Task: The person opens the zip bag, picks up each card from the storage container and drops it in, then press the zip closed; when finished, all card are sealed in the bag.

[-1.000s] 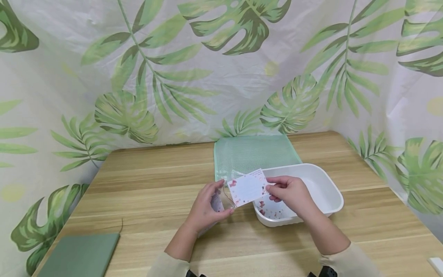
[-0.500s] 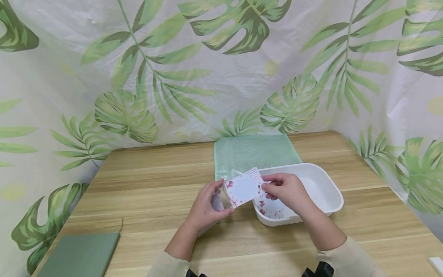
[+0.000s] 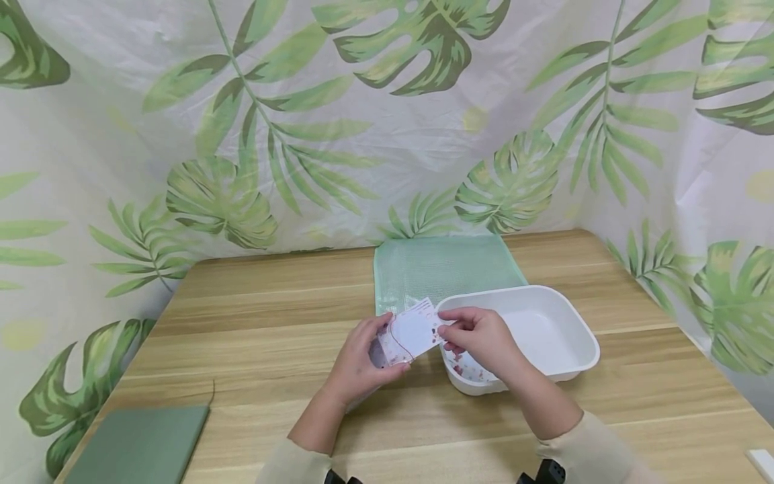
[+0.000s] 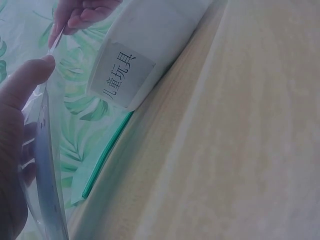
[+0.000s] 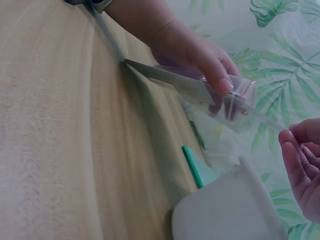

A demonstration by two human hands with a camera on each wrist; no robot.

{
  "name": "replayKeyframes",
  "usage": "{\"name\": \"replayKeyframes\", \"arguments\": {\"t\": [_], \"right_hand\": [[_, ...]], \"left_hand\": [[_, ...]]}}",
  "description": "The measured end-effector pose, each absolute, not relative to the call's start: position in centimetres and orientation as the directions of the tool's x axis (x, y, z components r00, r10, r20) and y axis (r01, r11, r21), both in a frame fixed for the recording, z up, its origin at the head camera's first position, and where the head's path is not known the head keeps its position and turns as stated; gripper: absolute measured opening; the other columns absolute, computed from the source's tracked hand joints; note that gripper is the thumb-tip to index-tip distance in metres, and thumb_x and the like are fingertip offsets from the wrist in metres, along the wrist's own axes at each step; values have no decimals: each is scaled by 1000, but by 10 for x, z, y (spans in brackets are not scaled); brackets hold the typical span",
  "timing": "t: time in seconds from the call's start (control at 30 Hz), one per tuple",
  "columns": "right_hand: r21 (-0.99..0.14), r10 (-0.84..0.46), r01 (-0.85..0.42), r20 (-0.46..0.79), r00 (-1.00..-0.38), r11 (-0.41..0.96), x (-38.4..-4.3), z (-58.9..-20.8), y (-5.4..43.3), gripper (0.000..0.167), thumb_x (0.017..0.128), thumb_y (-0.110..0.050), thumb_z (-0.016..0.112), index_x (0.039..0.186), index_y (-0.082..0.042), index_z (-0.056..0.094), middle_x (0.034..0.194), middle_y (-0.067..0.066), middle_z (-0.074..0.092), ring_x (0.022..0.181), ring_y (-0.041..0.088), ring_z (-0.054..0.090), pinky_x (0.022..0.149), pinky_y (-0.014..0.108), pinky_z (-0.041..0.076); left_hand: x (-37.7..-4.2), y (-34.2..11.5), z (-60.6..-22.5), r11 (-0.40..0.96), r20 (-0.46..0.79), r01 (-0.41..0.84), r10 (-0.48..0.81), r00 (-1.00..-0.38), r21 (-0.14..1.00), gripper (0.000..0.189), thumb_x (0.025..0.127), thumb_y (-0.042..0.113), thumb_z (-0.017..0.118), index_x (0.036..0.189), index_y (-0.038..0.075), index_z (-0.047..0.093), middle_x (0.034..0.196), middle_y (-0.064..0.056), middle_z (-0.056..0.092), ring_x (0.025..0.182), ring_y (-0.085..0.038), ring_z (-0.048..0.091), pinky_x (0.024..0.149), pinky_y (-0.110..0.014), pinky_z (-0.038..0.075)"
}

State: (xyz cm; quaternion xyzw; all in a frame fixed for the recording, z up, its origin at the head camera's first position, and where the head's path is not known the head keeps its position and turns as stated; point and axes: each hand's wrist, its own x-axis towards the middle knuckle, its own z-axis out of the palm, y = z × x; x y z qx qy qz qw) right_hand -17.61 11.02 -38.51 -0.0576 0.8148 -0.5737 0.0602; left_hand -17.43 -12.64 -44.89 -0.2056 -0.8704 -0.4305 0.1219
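My left hand [image 3: 357,366] grips a clear zip bag [image 5: 192,90] with a red line along its mouth, thumb on one side and fingers on the other. Flat contents show inside the bag [image 4: 47,170]. Between thumb and fingers of my right hand [image 3: 484,339] is the right end of a white card [image 3: 416,329] printed with small red figures along its edges. The card's left part lies inside the bag's mouth, behind the red line. A similarly printed piece [image 3: 465,366] lies in the white plastic bin [image 3: 562,329] below my right hand.
A mint-green mesh pouch [image 3: 441,269] lies flat behind the bin. To the left front is a dark green notebook-like slab [image 3: 139,444] with a thin cord. A white object [image 3: 763,462] sits at the right edge. A leaf-patterned curtain [image 3: 387,121] hangs behind the wooden table.
My right hand has moved left, sliding the card further into the bag's mouth. My left hand has stayed in place holding the bag.
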Motion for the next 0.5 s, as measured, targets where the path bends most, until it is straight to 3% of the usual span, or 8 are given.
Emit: {"name": "replayKeyframes", "arguments": {"t": [0.27,0.37,0.5], "right_hand": [[-944,-341,-105,-8,-940,314,-182,-396,106,30,90,-12,68,115,5,69,84,26,69,67,10,63,63,24,56],[-931,-397,-147,1,-918,335,-185,-398,104,30,90,-14,69,114,3,70,84,25,68,68,14,64,63,24,55],[-904,-445,-187,-4,-895,384,-189,-400,99,29,89,-18,71,114,-2,72,72,10,64,62,15,58,56,24,50]], "left_hand": [[-174,-126,-448,537,395,471,258,-882,700,82,67,32,87,139,12,52,131,-6,59,114,-18,55,89,-34,47],[-174,-126,-448,535,392,467,257,-884,704,83,67,32,88,139,12,52,131,-6,59,114,-19,55,89,-34,47],[-174,-127,-448,535,403,479,262,-877,696,83,66,30,88,138,10,52,130,-7,60,115,-21,55,90,-35,49]]}}
